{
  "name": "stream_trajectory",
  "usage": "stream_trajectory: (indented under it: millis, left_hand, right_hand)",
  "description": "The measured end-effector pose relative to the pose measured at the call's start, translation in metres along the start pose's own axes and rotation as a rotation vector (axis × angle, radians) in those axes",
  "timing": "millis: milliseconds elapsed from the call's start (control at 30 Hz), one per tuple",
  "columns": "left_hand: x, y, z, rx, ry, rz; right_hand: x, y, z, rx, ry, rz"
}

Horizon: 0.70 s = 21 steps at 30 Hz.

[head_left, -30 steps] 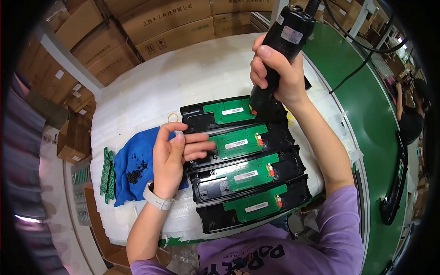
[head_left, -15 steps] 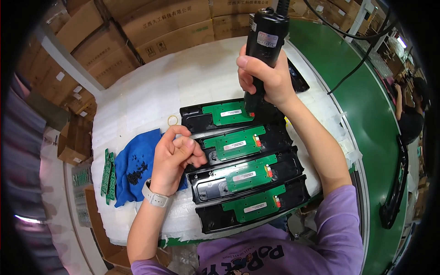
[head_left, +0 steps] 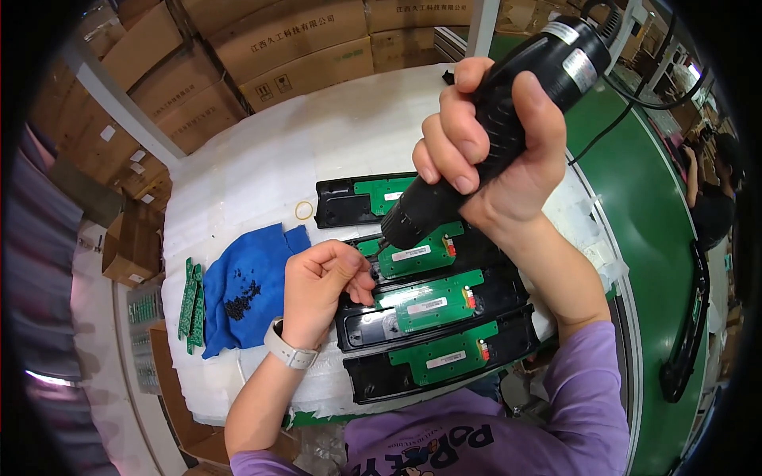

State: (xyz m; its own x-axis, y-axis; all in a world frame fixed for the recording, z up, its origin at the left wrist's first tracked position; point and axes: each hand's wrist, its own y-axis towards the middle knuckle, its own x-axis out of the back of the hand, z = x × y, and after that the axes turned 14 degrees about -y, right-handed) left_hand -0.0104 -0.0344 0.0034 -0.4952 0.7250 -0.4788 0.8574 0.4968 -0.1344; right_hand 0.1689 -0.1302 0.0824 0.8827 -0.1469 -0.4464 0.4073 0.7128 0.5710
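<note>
Driver (head_left: pixel 500 135), clamped in right hand (head_left: pixel 516 186), tilts down beside left hand (head_left: pixel 317 289), fingers curled (can't tell if gripping anything), so a slip could jab them or scratch board (head_left: pixel 435 240) just right.

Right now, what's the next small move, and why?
Probably straighten the black power driver before pressing down: in the right hand it leans to the right, and its tip sits close to the left hand, over the left part of the second-farthest black housing.
</note>
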Motion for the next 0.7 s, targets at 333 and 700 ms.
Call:
stream_trajectory:
  millis: [333, 700]
  left_hand:
    - [-0.007, 0.001, 0.006, 0.008, 0.037, 0.012]
    - [-0.026, -0.018, 0.004, -0.071, 0.283, -0.059]
  right_hand:
    - [-0.005, -0.014, 0.003, 0.006, -0.102, -0.048]
    - [-0.019, -0.018, 0.004, -0.015, 0.093, -0.154]
